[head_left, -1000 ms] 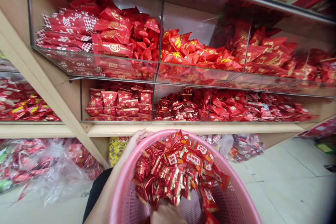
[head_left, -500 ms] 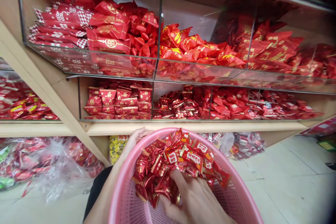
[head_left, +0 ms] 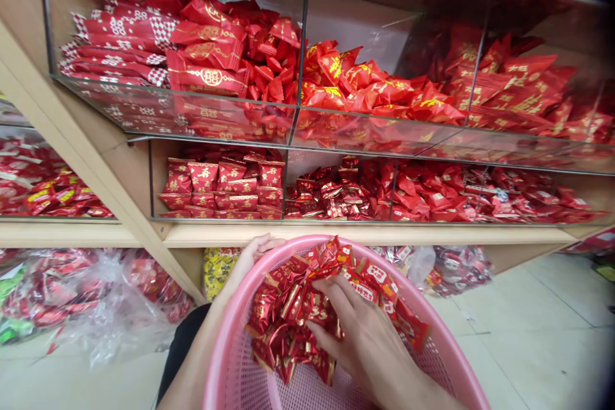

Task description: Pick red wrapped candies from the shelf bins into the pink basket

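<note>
A pink plastic basket [head_left: 473, 368] with mesh walls stands below the shelf's edge, partly filled with small red-wrapped candies [head_left: 281, 311]. Some wrappers have gold trim, others white lettering. My left hand [head_left: 254, 255] is against the far left outside of the basket, gripping it near the rim; part of the fingers is hidden behind it. Inside the basket, my right hand [head_left: 362, 327] rests on the candies. Its thumb and forefinger are spread, with wrapped pieces lying between and beneath them. The other fingertips are partly out of sight among the wrappers.
Ahead, a wooden shelf [head_left: 365, 235] carries clear-fronted bins of red packets [head_left: 209, 77] and smaller red candies [head_left: 230, 189]. Beneath it sit plastic bags of candy [head_left: 62, 288] and a yellow bag [head_left: 218, 272]. Pale floor tiles [head_left: 528, 333] lie to the right.
My right hand has moved up and slightly right over the candies, away from the nearer pieces. My left hand stays at the basket's rim. The whole view has shifted a little.
</note>
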The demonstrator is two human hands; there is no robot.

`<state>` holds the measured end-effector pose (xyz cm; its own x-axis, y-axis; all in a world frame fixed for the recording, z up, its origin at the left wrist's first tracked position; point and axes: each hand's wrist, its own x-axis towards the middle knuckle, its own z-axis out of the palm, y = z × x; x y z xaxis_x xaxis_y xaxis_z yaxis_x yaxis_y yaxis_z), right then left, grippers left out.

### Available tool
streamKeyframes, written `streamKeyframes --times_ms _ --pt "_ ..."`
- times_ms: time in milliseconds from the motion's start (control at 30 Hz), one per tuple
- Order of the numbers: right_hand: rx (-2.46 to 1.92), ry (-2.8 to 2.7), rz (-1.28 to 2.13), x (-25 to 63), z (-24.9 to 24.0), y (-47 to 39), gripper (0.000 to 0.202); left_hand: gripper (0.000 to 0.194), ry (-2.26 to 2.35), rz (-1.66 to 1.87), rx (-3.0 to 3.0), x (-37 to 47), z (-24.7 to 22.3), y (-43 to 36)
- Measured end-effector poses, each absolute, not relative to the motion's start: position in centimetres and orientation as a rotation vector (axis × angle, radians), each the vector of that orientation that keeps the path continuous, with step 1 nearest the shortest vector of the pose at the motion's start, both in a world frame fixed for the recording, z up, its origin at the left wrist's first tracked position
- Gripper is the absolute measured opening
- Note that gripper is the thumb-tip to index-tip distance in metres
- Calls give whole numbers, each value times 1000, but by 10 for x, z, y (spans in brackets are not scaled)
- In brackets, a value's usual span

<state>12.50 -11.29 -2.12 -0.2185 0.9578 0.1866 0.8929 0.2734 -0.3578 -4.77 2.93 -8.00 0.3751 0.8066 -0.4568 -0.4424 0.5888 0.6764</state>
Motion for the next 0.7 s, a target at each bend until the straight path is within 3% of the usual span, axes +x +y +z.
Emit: streamKeyframes --times_ms 233,433,700 --pt "-1610 -2193 316 135 -12 -97 39 28 815 858 495 -47 -85 32" --pt "-1297 -2335 459 135 10 -59 38 29 722 837 538 -49 -89 33" --pt "-1219 -2144 656 126 5 -51 53 32 687 846 524 -48 -89 32"
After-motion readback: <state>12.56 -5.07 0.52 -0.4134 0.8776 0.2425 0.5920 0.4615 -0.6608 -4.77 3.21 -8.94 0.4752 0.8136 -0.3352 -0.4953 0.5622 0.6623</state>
